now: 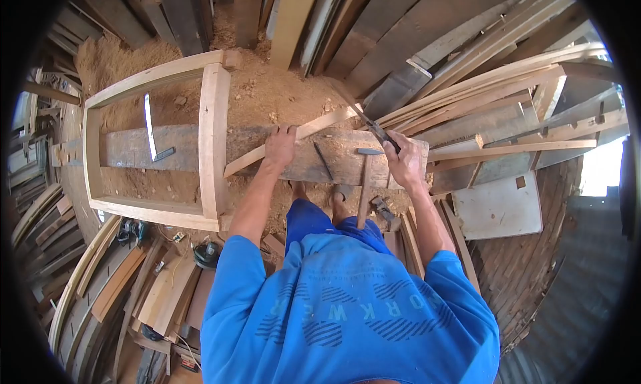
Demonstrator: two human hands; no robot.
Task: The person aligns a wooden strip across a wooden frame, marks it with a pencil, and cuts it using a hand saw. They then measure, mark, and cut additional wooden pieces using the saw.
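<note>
My left hand (280, 146) is closed over a narrow wooden strip (248, 160), pressing it on the thick plank bench (257, 138). The strip slants up to the right, past the plank's far edge. My right hand (405, 162) grips the dark handle of a handsaw (378, 132). Its blade points up and left, at the far end of the strip; whether the teeth touch the wood I cannot tell. Between my hands lie a hammer (364, 184) and a slim dark tool (323, 161). Left of my left hand, a rectangular wooden frame (214, 140) rests across the plank.
A try square (162, 154) lies on the plank inside the frame. Sawdust (267, 84) covers the ground beyond. Stacked boards (481, 97) crowd the right, with a white panel (497, 207) nearer me. Power tools (205, 252) and more timber (170, 294) sit at lower left.
</note>
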